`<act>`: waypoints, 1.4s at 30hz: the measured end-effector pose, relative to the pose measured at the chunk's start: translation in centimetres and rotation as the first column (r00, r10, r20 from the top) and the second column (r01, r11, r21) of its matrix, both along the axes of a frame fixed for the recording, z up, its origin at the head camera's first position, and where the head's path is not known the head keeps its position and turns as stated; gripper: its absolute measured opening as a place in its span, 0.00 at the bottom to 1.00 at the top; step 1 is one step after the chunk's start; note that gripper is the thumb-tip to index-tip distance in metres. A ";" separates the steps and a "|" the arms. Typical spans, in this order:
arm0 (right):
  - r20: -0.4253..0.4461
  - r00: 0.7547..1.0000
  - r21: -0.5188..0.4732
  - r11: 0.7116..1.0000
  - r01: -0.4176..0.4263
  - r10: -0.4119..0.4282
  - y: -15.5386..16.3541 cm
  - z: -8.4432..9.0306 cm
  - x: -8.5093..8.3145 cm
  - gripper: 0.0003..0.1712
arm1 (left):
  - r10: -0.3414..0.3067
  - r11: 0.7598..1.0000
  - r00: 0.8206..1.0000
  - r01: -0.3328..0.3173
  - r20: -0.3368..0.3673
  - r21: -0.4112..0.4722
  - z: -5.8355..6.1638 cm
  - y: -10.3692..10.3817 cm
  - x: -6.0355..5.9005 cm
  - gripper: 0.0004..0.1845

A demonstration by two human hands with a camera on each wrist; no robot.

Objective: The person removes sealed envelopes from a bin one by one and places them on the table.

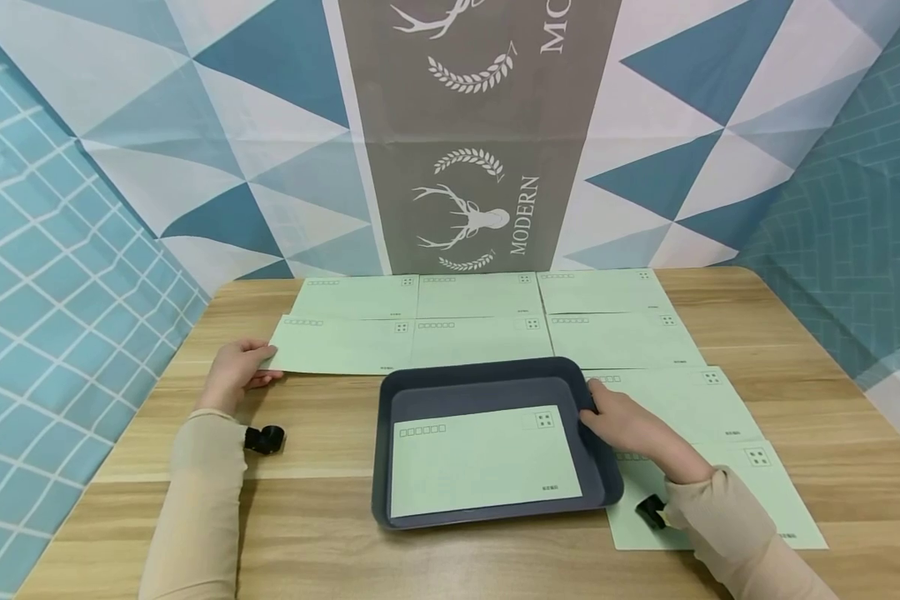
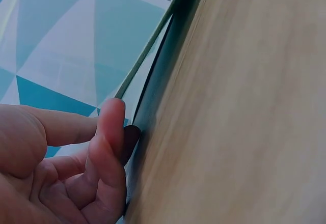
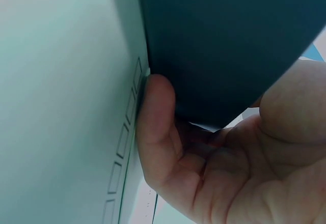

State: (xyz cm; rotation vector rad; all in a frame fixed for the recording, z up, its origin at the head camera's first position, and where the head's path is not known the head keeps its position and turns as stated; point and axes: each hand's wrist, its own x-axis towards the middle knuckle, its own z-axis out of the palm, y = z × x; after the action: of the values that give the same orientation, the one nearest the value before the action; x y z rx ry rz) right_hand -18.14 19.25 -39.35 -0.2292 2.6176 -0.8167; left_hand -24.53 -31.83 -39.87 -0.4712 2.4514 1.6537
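A: Two hands on the table (image 1: 757, 333). Left hand (image 1: 234, 372) sits at the near-left corner of the front-left envelope (image 1: 341, 345), fingers curled on its edge. Left wrist view shows fingertips (image 2: 113, 127) against the paper edge, pinching it.

B: Right?

A: Right hand (image 1: 630, 425) grips the right rim of the dark tray (image 1: 487, 379). Right wrist view: thumb on one side of the rim, fingers (image 3: 155, 127) wrapped under it. Firm hold.

B: Tray contents?

A: One pale green envelope in the tray (image 1: 483, 458), lying flat, printed side up, filling most of the floor.

B: Tray position?

A: Centre of the table, near edge, just in front of the envelope rows. Its right side overlaps the loose envelopes (image 1: 690, 400) lying to the right.

B: Other envelopes?

A: Two rows of three behind the tray, overlapping, back row (image 1: 480, 292) against the patterned backdrop (image 1: 480, 133).
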 end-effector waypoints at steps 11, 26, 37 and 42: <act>-0.003 1.000 0.000 1.000 -0.005 0.005 0.1 0.0 0.0 0.22 | 0.029 0.980 0.999 -0.035 -0.036 -0.197 -0.2 0.3 0.1 0.26; -0.012 1.000 -0.001 1.000 -0.010 0.010 0.1 0.0 -0.1 0.21 | 0.068 0.964 0.997 -0.061 0.018 -0.257 -0.5 -0.5 -0.4 0.27; -0.005 1.000 -0.003 1.000 -0.005 0.004 0.0 0.0 0.1 0.21 | 0.083 0.975 0.996 -0.084 -0.014 -0.207 -0.6 -0.3 -0.1 0.24; -0.005 1.000 -0.003 1.000 -0.005 0.005 0.0 -0.1 0.1 0.21 | 0.082 0.976 0.997 -0.082 -0.008 -0.201 -0.5 -0.2 0.0 0.23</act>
State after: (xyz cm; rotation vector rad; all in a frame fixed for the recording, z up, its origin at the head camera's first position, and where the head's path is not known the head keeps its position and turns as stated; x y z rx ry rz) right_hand -18.07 19.24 -39.44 -0.2387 2.6196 -0.8193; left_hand -24.56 -32.07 -40.40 -0.6059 2.6463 1.4385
